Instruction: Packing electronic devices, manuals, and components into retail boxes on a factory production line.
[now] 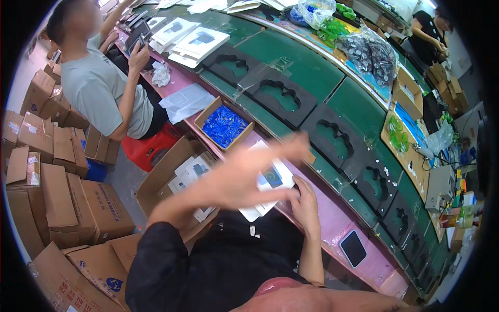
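1. Blurred across the middle, the left hand (244,179) is sweeping over the bench (332,218), fingers spread apart and gripping nothing.
2. Right hand (305,205) is pressing flat beside the white card pack (270,182), fingers together on its edge.
3. Steadying that pack squarely seems wise while lifting it.
4. Blue parts are sitting in a cardboard box (224,125) nearby.

white flat package (270,179) by the hands; brown cartons (57,203) stacked left.

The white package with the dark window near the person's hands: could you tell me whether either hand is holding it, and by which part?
The right hand rests on the white package at its right edge. The left hand is raised over it, blurred, fingers spread; a grip cannot be told.
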A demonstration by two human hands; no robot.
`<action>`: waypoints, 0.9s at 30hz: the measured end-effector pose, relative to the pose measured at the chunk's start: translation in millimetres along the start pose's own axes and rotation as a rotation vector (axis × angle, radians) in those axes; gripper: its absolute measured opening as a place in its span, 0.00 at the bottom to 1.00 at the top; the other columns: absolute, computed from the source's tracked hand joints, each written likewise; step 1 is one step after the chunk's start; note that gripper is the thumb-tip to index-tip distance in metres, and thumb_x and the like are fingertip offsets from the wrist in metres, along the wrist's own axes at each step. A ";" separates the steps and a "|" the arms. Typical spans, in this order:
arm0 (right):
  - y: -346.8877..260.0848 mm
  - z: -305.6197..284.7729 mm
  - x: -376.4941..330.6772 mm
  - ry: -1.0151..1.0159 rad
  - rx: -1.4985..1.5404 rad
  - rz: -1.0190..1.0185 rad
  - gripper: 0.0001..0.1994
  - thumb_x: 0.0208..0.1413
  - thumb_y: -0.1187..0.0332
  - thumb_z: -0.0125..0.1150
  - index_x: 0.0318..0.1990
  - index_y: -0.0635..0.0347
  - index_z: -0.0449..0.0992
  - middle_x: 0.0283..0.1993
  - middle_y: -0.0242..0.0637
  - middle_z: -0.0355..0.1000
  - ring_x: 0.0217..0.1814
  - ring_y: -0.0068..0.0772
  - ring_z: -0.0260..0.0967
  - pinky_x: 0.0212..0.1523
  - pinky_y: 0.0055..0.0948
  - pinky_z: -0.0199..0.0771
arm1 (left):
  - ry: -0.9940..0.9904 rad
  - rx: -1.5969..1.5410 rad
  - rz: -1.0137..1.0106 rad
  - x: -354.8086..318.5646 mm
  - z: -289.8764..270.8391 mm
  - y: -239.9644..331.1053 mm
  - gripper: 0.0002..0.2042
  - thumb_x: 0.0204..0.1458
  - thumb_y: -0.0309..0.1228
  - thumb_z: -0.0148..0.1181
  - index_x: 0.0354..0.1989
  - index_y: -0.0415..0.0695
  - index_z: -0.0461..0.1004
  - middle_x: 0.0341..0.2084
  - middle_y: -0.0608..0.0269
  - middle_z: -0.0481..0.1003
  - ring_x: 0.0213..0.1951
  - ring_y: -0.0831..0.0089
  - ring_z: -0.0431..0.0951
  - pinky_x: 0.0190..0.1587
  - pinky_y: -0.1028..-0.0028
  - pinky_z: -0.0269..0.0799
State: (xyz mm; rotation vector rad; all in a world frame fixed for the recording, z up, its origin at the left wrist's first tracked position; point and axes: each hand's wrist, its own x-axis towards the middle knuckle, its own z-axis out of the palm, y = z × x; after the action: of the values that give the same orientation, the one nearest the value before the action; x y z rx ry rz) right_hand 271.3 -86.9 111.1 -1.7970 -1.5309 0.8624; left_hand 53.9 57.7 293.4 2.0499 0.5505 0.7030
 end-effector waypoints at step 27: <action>30.4 -21.8 -24.3 0.037 -0.024 -0.039 0.21 0.64 0.71 0.63 0.62 0.72 0.75 0.65 0.58 0.74 0.67 0.60 0.72 0.70 0.44 0.69 | 0.706 0.627 0.781 -22.0 -112.8 34.4 0.35 0.59 0.50 0.69 0.64 0.31 0.73 0.62 0.41 0.74 0.64 0.50 0.77 0.66 0.52 0.72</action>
State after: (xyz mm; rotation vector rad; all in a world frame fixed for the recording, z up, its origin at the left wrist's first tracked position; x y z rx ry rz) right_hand 303.8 -116.0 101.9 -1.7841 -1.5541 0.7915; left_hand -32.8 93.6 368.1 2.5868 0.3509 1.9613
